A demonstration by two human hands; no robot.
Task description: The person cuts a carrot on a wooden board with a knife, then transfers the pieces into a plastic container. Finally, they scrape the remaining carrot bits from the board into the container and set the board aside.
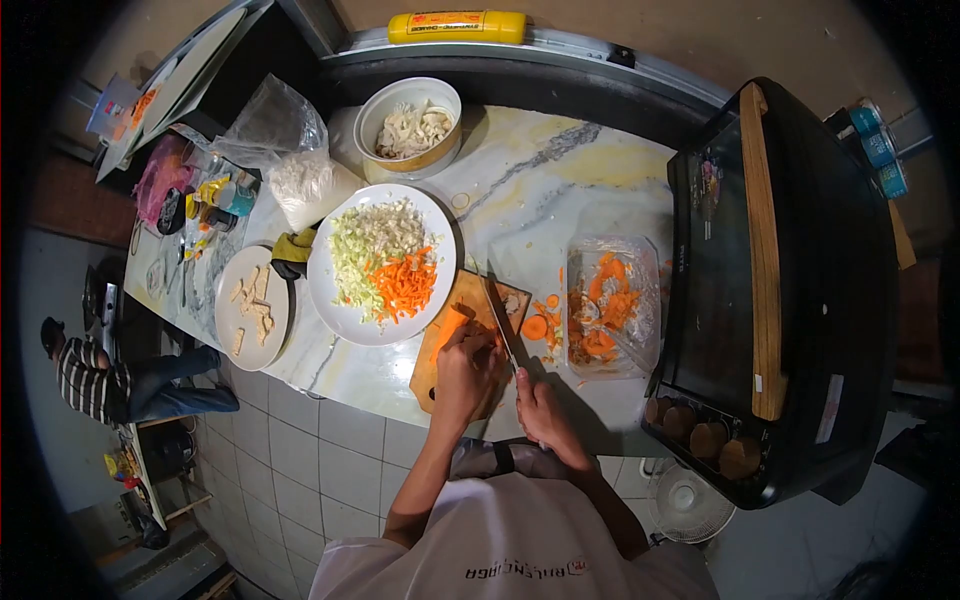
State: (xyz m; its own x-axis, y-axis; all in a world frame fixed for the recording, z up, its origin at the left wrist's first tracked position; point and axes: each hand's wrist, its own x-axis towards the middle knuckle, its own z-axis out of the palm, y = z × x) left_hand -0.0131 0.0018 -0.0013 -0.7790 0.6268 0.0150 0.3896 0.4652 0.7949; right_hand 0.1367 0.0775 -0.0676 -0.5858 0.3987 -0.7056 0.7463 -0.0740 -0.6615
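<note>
On a small wooden cutting board (427,372) my left hand (468,372) presses down on a piece of carrot (450,324), its fingers curled over the orange flesh. My right hand (543,408) is wrapped round the handle of a kitchen knife (499,312). The blade points away from me across the board, just right of my left fingers. Several carrot slices (535,327) lie beside the board's right edge. Left of the board, a large white plate (330,300) bears chopped carrot (405,285) and pale green and whitish chopped vegetables (365,245).
At right a clear plastic container (655,300) holds carrot scraps, near a black oven (790,300). A bowl (365,125) of whitish pieces, a bag of white powder (310,190) and a smaller plate (228,275) stand behind and left. Another person (120,380) stands far left.
</note>
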